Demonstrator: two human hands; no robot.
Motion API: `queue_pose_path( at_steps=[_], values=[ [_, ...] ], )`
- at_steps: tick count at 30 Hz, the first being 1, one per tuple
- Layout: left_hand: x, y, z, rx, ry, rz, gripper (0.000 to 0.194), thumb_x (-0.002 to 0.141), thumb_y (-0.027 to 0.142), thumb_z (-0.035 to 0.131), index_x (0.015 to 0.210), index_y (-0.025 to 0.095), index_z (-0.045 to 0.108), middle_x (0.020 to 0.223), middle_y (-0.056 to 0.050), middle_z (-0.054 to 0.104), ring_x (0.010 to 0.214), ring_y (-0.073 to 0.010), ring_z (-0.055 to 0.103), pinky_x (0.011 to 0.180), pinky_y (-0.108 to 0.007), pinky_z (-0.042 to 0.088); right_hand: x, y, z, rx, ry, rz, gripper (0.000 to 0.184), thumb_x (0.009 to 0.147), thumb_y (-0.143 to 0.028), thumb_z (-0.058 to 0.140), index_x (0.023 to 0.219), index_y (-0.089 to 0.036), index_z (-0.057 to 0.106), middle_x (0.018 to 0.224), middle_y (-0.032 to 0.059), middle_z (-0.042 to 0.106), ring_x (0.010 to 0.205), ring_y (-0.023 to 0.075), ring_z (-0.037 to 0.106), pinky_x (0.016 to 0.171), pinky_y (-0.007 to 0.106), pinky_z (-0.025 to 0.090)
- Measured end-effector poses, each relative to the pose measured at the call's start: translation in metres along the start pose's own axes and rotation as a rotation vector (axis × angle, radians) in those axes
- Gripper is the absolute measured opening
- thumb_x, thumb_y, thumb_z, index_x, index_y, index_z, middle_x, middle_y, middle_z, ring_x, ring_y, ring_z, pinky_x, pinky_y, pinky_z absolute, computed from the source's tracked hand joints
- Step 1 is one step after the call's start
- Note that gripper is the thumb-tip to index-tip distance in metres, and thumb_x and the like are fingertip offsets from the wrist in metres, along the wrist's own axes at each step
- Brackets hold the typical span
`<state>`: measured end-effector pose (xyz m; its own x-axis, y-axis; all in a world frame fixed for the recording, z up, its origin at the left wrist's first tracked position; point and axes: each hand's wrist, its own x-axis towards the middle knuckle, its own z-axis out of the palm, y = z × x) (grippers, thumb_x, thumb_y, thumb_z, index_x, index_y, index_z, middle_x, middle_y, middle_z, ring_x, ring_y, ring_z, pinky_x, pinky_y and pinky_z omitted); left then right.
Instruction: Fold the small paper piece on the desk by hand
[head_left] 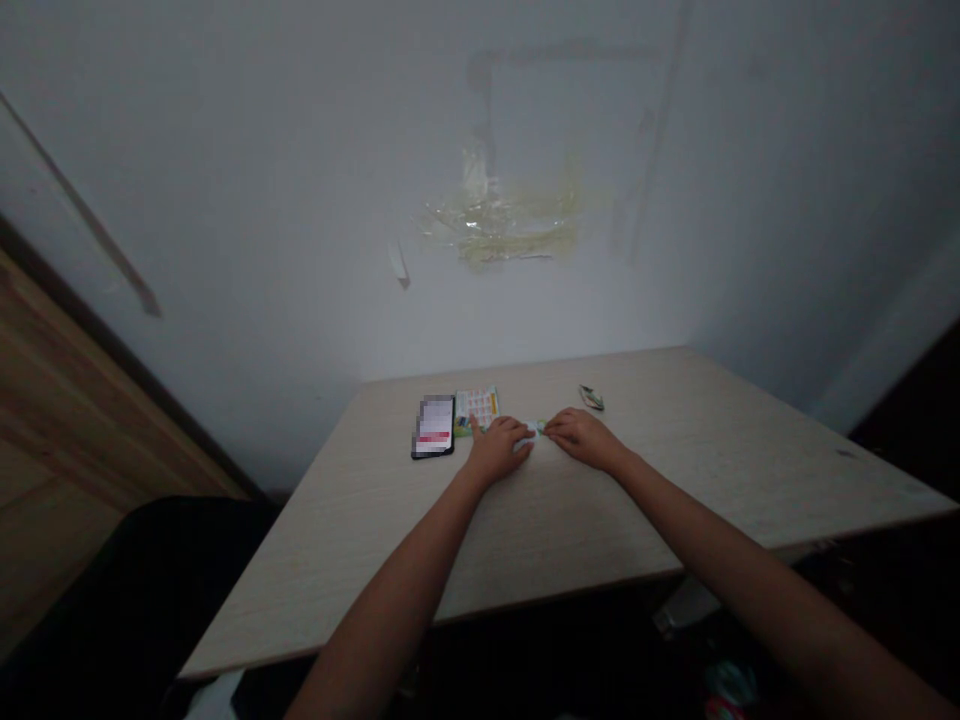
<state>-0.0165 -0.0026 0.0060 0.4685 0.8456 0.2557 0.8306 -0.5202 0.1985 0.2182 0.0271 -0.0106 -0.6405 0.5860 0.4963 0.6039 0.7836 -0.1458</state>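
A small white and green piece of paper (pixel 534 428) lies low over the table between my hands. My left hand (pixel 496 450) curls its fingers over the paper's left end, and its thumb is near the printed sheet (pixel 477 404) behind it. At the right end, the fingertips of my right hand (pixel 589 438) pinch the paper. Much of the paper is hidden under my fingers, so I cannot tell how it is folded. Beyond my right hand sits a small dark and green folded scrap (pixel 591 398).
A phone (pixel 433 428) with a lit, partly blurred screen lies left of the printed sheet. The pale wooden table (pixel 360 560) meets a wall (pixel 300 200) carrying old tape (pixel 517 225). A dark draped shape (pixel 172 570) stands off the table's left side.
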Motion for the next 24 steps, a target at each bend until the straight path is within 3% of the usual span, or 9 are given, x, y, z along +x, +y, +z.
queue_pose_path(
  at_steps=[24],
  values=[
    [0.0041,-0.0018,0.003,-0.002,0.005,0.003,0.027,0.094,0.043,0.052,0.117,0.037,0.065,0.127,0.0,0.063,0.13,-0.0277,0.043,0.105,-0.082,-0.004,0.0057,-0.0101,-0.0035,-0.211,-0.055,0.213,0.026,0.097,-0.028,0.051,0.108,-0.024,0.075,0.111,0.006,0.073,0.109,0.024,0.056,0.095,0.038,0.043]
  ],
)
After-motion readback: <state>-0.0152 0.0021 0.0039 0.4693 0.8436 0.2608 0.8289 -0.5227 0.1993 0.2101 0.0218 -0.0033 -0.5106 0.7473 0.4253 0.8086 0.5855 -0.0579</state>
